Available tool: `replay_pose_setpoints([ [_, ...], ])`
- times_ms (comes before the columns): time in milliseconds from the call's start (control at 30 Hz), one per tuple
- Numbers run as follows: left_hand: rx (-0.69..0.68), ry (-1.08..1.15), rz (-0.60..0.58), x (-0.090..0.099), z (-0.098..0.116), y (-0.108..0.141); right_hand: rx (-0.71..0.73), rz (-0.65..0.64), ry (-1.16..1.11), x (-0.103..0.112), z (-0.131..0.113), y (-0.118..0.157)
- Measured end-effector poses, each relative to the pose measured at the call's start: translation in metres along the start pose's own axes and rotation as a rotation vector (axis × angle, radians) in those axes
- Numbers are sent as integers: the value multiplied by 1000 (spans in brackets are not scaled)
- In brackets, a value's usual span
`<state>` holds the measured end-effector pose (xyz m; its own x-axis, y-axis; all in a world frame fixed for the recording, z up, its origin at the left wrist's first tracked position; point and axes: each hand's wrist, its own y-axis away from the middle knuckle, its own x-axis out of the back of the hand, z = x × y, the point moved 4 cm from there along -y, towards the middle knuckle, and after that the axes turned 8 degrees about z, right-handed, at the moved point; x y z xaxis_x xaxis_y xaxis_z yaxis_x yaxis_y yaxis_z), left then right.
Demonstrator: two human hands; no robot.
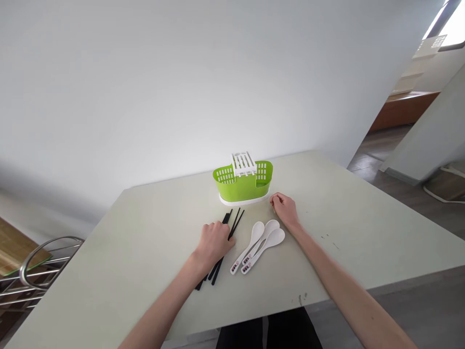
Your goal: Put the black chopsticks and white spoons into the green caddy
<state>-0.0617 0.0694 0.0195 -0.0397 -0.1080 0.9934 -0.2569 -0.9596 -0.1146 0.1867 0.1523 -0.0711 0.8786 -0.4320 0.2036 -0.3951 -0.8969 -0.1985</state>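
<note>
My left hand (pixel 217 241) is closed over several black chopsticks (pixel 217 271) on the table, their ends showing above and below it. My right hand (pixel 284 207) rests on the table with its fingers curled, near the right end of a green holder (pixel 240 189). Whether anything is inside those fingers is hidden. The holder has perforated side compartments, a white slotted rack (pixel 243 164) on top and a white base. Between my forearms lie three white spoons (pixel 258 242), bowls away from me, handles towards me.
The pale table (pixel 145 218) stands against a white wall (pixel 181 87). At the far left is a metal rack (pixel 43 266) with a wooden board. A doorway and another room show at the right.
</note>
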Motion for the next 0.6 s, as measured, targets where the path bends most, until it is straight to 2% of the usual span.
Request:
replay_pose_setpoints([
  [133, -2, 215, 45, 29, -12, -3, -8, 1, -8, 1, -1, 0],
  [233, 50, 428, 79, 52, -22, -6, -9, -3, -20, 1, -1, 0],
  [300, 90, 578, 141, 62, -26, -8, -9, -3, -28, 1, -2, -1],
  [400, 164, 737, 264, 64, -28, -9, -10, 1, -41, 1, -2, -1],
  [600, 275, 950, 436, 50, -23, -9, -22, -4, -97, 3, -2, 0],
])
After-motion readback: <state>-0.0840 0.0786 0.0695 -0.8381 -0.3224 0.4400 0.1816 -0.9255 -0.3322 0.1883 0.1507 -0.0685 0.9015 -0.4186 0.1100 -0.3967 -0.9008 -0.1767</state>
